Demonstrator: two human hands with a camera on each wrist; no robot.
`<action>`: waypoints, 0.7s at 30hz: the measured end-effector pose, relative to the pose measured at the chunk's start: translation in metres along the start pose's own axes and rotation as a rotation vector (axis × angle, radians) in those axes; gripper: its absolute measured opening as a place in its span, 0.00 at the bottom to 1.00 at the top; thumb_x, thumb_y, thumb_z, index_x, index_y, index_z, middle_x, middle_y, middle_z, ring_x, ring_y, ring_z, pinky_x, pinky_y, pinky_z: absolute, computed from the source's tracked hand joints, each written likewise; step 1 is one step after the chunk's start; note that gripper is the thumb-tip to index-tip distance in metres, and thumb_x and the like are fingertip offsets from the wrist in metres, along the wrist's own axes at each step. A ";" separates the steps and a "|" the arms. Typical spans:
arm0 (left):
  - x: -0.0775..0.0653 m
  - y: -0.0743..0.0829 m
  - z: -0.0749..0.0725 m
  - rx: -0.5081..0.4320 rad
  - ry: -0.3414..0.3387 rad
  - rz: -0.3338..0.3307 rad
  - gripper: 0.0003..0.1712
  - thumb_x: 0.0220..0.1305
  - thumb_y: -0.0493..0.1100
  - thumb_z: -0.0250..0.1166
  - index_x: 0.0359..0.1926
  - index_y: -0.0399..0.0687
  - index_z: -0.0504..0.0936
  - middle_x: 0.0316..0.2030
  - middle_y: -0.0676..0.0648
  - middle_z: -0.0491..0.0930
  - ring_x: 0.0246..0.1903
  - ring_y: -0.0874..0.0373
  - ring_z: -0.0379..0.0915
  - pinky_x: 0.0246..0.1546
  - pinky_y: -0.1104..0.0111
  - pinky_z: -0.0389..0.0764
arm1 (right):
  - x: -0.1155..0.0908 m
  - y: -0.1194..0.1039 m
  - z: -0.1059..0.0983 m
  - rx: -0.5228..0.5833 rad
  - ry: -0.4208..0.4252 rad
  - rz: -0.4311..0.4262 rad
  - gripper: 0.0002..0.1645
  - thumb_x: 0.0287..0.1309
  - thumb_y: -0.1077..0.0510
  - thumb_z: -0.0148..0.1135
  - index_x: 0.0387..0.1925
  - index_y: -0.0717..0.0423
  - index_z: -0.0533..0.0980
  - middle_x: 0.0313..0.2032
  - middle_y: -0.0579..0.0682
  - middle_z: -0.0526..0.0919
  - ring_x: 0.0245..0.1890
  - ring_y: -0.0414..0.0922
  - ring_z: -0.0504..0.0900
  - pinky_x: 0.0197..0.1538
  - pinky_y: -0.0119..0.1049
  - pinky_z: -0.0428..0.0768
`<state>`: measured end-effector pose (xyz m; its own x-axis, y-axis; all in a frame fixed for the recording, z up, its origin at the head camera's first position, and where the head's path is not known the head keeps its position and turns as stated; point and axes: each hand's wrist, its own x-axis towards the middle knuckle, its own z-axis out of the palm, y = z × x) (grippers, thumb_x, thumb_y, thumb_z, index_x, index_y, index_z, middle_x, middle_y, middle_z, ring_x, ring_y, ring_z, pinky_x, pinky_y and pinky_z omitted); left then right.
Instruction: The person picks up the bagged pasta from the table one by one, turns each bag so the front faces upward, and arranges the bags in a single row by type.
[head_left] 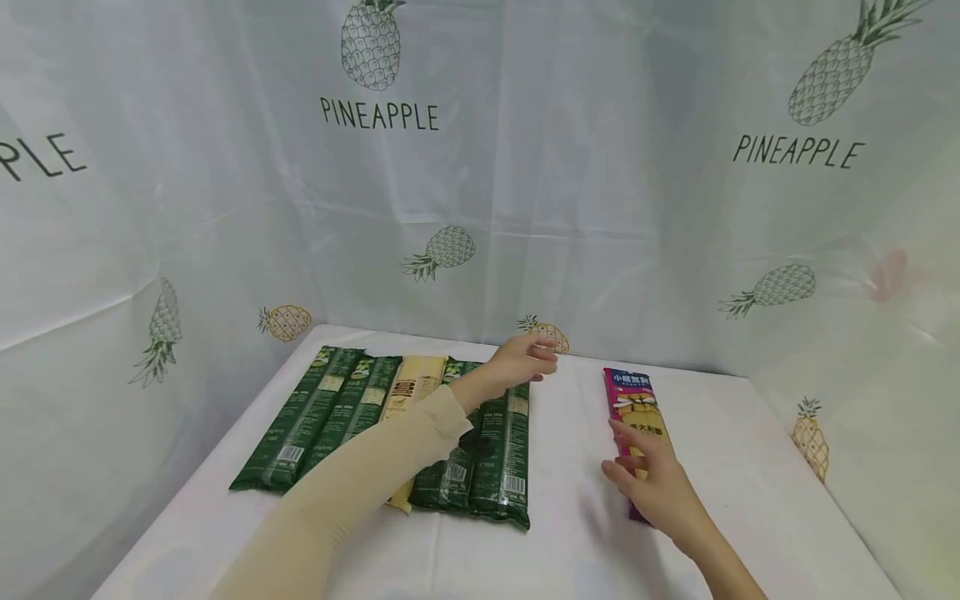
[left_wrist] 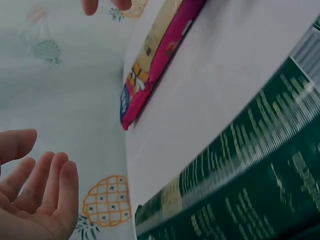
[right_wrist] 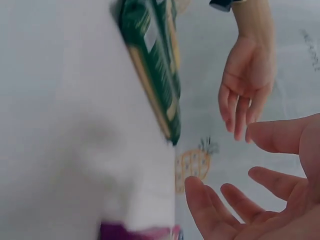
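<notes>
My left hand [head_left: 519, 360] hovers over the far end of the rightmost green packet [head_left: 504, 458], its fingers loosely bent and holding nothing. To the right, my right hand [head_left: 654, 482] hangs above the near part of a pink and yellow packet [head_left: 637, 404] with blue at its far end. Its fingers are spread, with nothing between them. The left sleeve partly covers a yellow packet [head_left: 408, 383] and a green packet [head_left: 450, 487] beside it. Farther left lie two more green packets, the outermost green packet [head_left: 300, 417] and its neighbour [head_left: 367, 392].
A white-covered table [head_left: 570, 533] bears all the packets, which lie lengthwise away from me. Pineapple-printed sheeting [head_left: 570, 192] hangs behind the table and along both sides. A dark object [head_left: 474, 442] shows at the left wrist.
</notes>
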<state>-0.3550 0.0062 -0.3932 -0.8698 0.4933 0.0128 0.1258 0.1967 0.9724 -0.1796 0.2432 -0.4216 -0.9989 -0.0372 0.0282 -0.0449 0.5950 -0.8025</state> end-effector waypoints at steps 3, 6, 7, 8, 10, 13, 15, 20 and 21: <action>-0.012 0.002 -0.025 0.028 -0.006 -0.001 0.30 0.77 0.40 0.66 0.76 0.52 0.73 0.64 0.44 0.81 0.59 0.49 0.81 0.65 0.50 0.79 | 0.001 -0.017 0.014 0.093 -0.014 -0.001 0.41 0.68 0.58 0.73 0.79 0.48 0.67 0.70 0.65 0.73 0.60 0.59 0.83 0.46 0.41 0.90; -0.020 -0.003 -0.050 0.063 -0.004 -0.005 0.31 0.78 0.42 0.66 0.77 0.54 0.71 0.66 0.43 0.80 0.61 0.48 0.80 0.67 0.48 0.77 | 0.001 -0.034 0.029 0.173 -0.026 0.023 0.42 0.68 0.60 0.73 0.79 0.43 0.67 0.69 0.62 0.74 0.60 0.57 0.83 0.45 0.42 0.90; -0.023 -0.005 -0.058 0.077 -0.004 -0.009 0.31 0.78 0.42 0.65 0.78 0.54 0.71 0.66 0.43 0.79 0.62 0.48 0.79 0.67 0.48 0.77 | 0.002 -0.039 0.035 0.198 -0.033 0.031 0.43 0.67 0.60 0.73 0.79 0.42 0.67 0.69 0.61 0.74 0.60 0.56 0.83 0.45 0.42 0.90; -0.025 -0.007 -0.067 0.094 -0.005 -0.011 0.31 0.78 0.43 0.65 0.78 0.55 0.71 0.66 0.43 0.79 0.63 0.48 0.79 0.67 0.49 0.77 | 0.002 -0.044 0.041 0.223 -0.044 0.032 0.43 0.67 0.59 0.73 0.79 0.42 0.67 0.70 0.61 0.74 0.60 0.56 0.83 0.45 0.43 0.90; -0.029 -0.011 -0.083 0.119 -0.015 -0.009 0.31 0.78 0.44 0.65 0.78 0.56 0.71 0.67 0.42 0.78 0.64 0.47 0.78 0.67 0.50 0.78 | 0.001 -0.053 0.053 0.278 -0.060 0.027 0.44 0.67 0.59 0.73 0.79 0.44 0.66 0.71 0.63 0.71 0.60 0.56 0.83 0.44 0.45 0.90; -0.039 -0.014 -0.106 0.140 -0.029 -0.012 0.31 0.78 0.45 0.66 0.78 0.55 0.70 0.69 0.40 0.76 0.66 0.46 0.76 0.68 0.50 0.77 | -0.002 -0.065 0.071 0.362 -0.097 0.021 0.46 0.67 0.60 0.73 0.81 0.47 0.64 0.73 0.65 0.66 0.59 0.55 0.83 0.45 0.48 0.90; -0.044 -0.016 -0.119 0.142 -0.029 -0.016 0.33 0.78 0.45 0.66 0.79 0.53 0.69 0.70 0.38 0.75 0.67 0.44 0.75 0.68 0.48 0.76 | -0.003 -0.070 0.083 0.417 -0.132 0.015 0.47 0.67 0.60 0.73 0.82 0.50 0.61 0.75 0.67 0.61 0.59 0.55 0.82 0.46 0.50 0.90; -0.057 -0.021 -0.150 0.206 -0.014 -0.010 0.34 0.78 0.47 0.66 0.79 0.52 0.67 0.70 0.38 0.74 0.68 0.41 0.73 0.69 0.46 0.75 | 0.001 -0.080 0.111 0.519 -0.251 0.016 0.51 0.70 0.58 0.71 0.85 0.55 0.53 0.77 0.71 0.54 0.58 0.55 0.83 0.49 0.52 0.89; -0.059 -0.022 -0.156 0.220 -0.014 -0.004 0.34 0.79 0.47 0.65 0.80 0.51 0.67 0.71 0.37 0.73 0.68 0.41 0.73 0.69 0.46 0.74 | 0.003 -0.081 0.117 0.531 -0.262 0.016 0.52 0.70 0.58 0.71 0.85 0.55 0.52 0.78 0.72 0.53 0.57 0.55 0.84 0.49 0.52 0.89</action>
<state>-0.3808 -0.1591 -0.3795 -0.8642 0.5032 0.0043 0.2249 0.3785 0.8979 -0.1770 0.1007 -0.4260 -0.9597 -0.2693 -0.0803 0.0503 0.1165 -0.9919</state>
